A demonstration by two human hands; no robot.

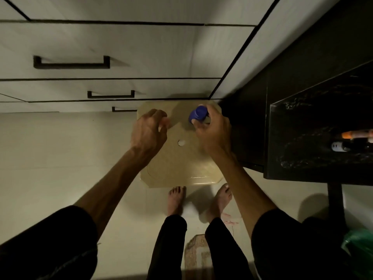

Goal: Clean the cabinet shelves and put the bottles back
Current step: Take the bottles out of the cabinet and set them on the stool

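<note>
Blue-capped bottle upright over the stool, long axis pointing at the camera. Right hand curled round it from 5 o'clock. Left hand at its 9 o'clock, fingers loosely curled, apparently holding nothing. Dark cabinet shelf lies at 3 o'clock; right hand nearer.

bottle: only blue cap shows, body hidden under right hand | left hand: fingertips blurred, curled out of sight | dark counter: cut by right edge; items on it too dim to identify
</note>
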